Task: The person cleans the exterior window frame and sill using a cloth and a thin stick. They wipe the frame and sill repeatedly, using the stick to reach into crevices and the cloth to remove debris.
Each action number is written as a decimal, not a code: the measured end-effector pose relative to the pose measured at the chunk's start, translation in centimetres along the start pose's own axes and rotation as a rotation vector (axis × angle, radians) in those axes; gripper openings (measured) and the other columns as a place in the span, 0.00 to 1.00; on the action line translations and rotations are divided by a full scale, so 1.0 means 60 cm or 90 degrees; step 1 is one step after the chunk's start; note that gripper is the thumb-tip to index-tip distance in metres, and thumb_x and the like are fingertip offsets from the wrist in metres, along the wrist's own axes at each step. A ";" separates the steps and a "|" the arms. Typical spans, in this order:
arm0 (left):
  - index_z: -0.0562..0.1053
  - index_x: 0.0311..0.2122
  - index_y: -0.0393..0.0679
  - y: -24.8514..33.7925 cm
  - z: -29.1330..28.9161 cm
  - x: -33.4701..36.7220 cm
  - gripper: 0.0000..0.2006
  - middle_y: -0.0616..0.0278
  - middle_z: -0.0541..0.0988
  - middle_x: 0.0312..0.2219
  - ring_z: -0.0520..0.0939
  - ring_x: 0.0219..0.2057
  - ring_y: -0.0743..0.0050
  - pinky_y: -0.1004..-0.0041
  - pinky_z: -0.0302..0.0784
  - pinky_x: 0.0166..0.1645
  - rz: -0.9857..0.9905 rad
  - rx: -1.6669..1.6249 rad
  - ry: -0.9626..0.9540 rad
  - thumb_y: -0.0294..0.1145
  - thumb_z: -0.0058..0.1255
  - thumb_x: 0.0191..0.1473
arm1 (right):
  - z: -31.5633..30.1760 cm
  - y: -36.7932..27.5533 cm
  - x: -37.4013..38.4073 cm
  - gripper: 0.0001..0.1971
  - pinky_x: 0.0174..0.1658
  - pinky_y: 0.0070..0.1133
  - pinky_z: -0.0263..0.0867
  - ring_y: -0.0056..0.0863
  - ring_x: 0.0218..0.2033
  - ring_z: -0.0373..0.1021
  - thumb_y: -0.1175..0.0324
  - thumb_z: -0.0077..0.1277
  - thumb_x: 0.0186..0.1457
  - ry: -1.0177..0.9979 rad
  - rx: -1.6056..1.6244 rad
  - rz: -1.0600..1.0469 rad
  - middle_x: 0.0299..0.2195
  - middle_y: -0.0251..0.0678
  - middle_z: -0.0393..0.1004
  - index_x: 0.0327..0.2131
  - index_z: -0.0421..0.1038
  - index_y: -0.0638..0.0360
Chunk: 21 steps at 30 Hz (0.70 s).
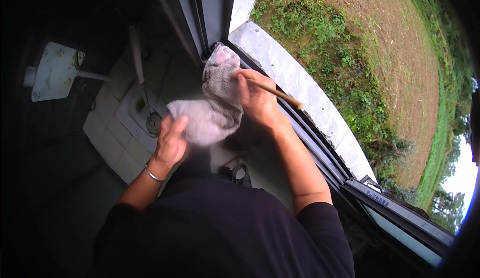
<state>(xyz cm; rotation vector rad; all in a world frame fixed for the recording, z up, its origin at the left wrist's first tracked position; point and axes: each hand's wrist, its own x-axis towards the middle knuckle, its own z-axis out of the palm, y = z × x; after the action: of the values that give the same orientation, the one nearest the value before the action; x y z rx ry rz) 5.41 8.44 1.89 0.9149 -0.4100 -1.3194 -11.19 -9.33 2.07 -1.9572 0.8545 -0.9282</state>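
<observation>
A grey, crumpled cloth point(202, 123) stretches between my hands, its near part smeared by motion. My left hand point(171, 140), with a silver bangle at the wrist, is closed at the cloth's left edge; some of its fingers are hidden or blurred. A thin wooden stick point(277, 94) is gripped in my right hand point(260, 98), its bare end pointing right over the window track. The stick's other end is hidden by the hand and the cloth. The cloth's upper part lies against the corner of the dark window frame point(212, 8), touching the fingers of my right hand.
A grey marble-look sill point(295, 68) runs outside the window track point(327, 150), with a planted slope beyond. At lower right is a sliding sash point(400, 208). Left and below, a squat toilet point(137, 110) is set in a tiled platform point(107, 128), near a pale square panel point(57, 73).
</observation>
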 end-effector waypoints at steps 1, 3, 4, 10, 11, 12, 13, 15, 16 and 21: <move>0.68 0.52 0.36 -0.010 0.000 0.010 0.17 0.58 0.76 0.47 0.75 0.50 0.69 0.66 0.69 0.56 0.007 -0.024 0.040 0.31 0.47 0.59 | 0.010 0.005 0.006 0.02 0.30 0.28 0.70 0.41 0.26 0.74 0.75 0.50 0.55 0.024 -0.061 -0.095 0.26 0.44 0.75 0.31 0.72 0.62; 0.69 0.50 0.38 -0.023 -0.002 0.046 0.14 0.60 0.76 0.45 0.76 0.47 0.71 0.71 0.71 0.53 0.031 -0.017 0.081 0.31 0.46 0.61 | 0.033 0.009 0.015 0.01 0.30 0.30 0.70 0.46 0.27 0.72 0.76 0.51 0.53 0.042 -0.081 -0.093 0.25 0.45 0.74 0.30 0.72 0.60; 0.69 0.49 0.39 -0.030 -0.003 0.065 0.13 0.62 0.76 0.45 0.76 0.46 0.73 0.72 0.71 0.52 0.045 -0.004 0.116 0.30 0.47 0.60 | 0.045 0.013 0.016 0.01 0.30 0.31 0.69 0.46 0.27 0.72 0.76 0.51 0.54 0.059 -0.087 -0.106 0.25 0.44 0.74 0.30 0.71 0.60; 0.70 0.48 0.38 -0.065 -0.014 0.170 0.16 0.66 0.76 0.42 0.75 0.43 0.79 0.75 0.70 0.49 0.105 0.239 0.129 0.30 0.56 0.55 | 0.096 0.048 0.037 0.08 0.29 0.20 0.67 0.21 0.23 0.70 0.70 0.47 0.61 0.170 0.273 0.197 0.25 0.34 0.76 0.32 0.74 0.64; 0.70 0.47 0.37 -0.054 -0.009 0.174 0.16 0.66 0.76 0.42 0.75 0.42 0.80 0.75 0.71 0.49 0.096 0.311 0.121 0.30 0.57 0.54 | 0.090 0.037 0.032 0.09 0.31 0.17 0.69 0.22 0.25 0.72 0.68 0.46 0.62 0.164 0.432 0.258 0.27 0.34 0.76 0.35 0.74 0.64; 0.70 0.49 0.36 -0.036 -0.008 0.170 0.18 0.64 0.76 0.41 0.76 0.41 0.80 0.75 0.71 0.49 0.071 0.345 0.085 0.29 0.58 0.53 | 0.084 0.026 0.026 0.09 0.31 0.17 0.71 0.23 0.26 0.72 0.68 0.46 0.62 0.201 0.527 0.315 0.28 0.35 0.77 0.36 0.73 0.64; 0.70 0.47 0.35 -0.026 0.004 0.166 0.17 0.64 0.77 0.40 0.76 0.40 0.80 0.75 0.71 0.47 0.099 0.327 0.030 0.28 0.57 0.53 | 0.075 0.015 0.023 0.10 0.32 0.18 0.72 0.24 0.26 0.73 0.67 0.45 0.62 0.239 0.623 0.371 0.30 0.37 0.77 0.38 0.72 0.64; 0.72 0.45 0.35 0.021 0.094 0.146 0.15 0.65 0.78 0.38 0.76 0.38 0.81 0.77 0.72 0.45 0.139 0.296 -0.102 0.26 0.56 0.52 | 0.026 0.001 0.023 0.14 0.32 0.18 0.69 0.20 0.27 0.72 0.63 0.42 0.63 0.299 0.685 0.318 0.29 0.36 0.76 0.37 0.73 0.63; 0.72 0.46 0.34 0.055 0.157 0.144 0.16 0.65 0.78 0.38 0.77 0.38 0.79 0.76 0.73 0.46 0.161 0.244 -0.136 0.26 0.56 0.52 | -0.019 -0.034 0.037 0.14 0.32 0.18 0.70 0.21 0.27 0.73 0.63 0.41 0.63 0.355 0.742 0.204 0.31 0.37 0.77 0.38 0.72 0.63; 0.73 0.44 0.34 0.130 0.314 0.282 0.11 0.57 0.80 0.36 0.82 0.35 0.66 0.67 0.80 0.43 0.166 0.057 -0.454 0.29 0.44 0.62 | -0.232 -0.117 -0.006 0.15 0.34 0.19 0.72 0.28 0.30 0.76 0.62 0.37 0.66 0.607 0.563 0.032 0.33 0.43 0.78 0.39 0.69 0.64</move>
<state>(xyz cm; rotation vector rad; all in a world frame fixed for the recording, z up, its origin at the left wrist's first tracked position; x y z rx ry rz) 0.93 -13.98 15.27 0.4122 -1.1074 -1.3614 -21.33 -10.88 13.80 -0.6821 0.7557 -1.8534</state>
